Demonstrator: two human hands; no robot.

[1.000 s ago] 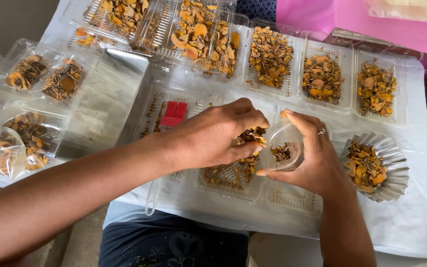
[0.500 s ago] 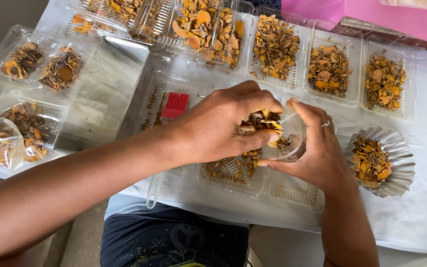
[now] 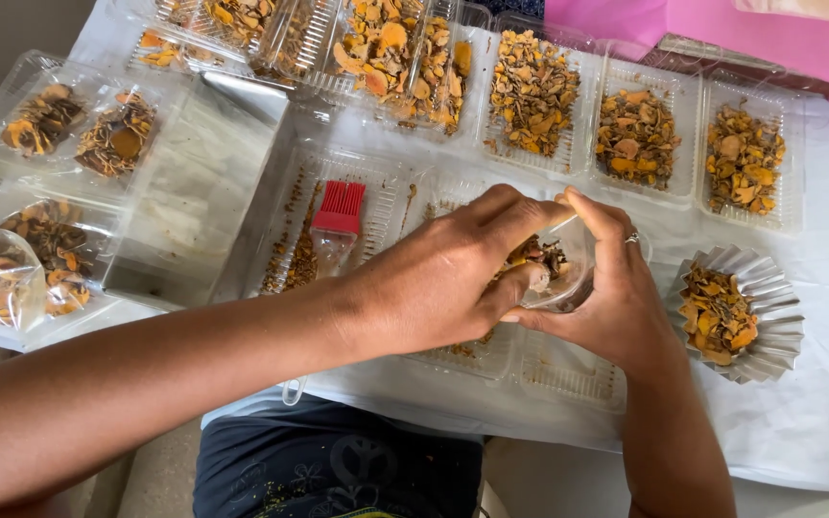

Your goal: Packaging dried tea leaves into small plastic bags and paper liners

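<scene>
The right hand (image 3: 616, 297) is clasped around a small clear plastic cup (image 3: 560, 273) above the clear ridged plastic tray (image 3: 568, 369). The left hand (image 3: 443, 283) pinches orange-brown dried pieces (image 3: 534, 254) into that cup. A red silicone brush (image 3: 336, 225) lies just left of the hands.

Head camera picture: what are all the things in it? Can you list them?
small clear cup: one, see-through, orange-brown bits inside, held in both hands
clear trays with dried bits: many, orange-brown filling, along top and left
brush: one, red bristles, clear handle, in a nearly empty tray
foil cup: one, silver, pleated, filled, at right
white sheet: one, under everything
pink cloth: one, top right
ring: one, on right hand
left hand: fingers in the cup
right hand: gripping the cup
</scene>
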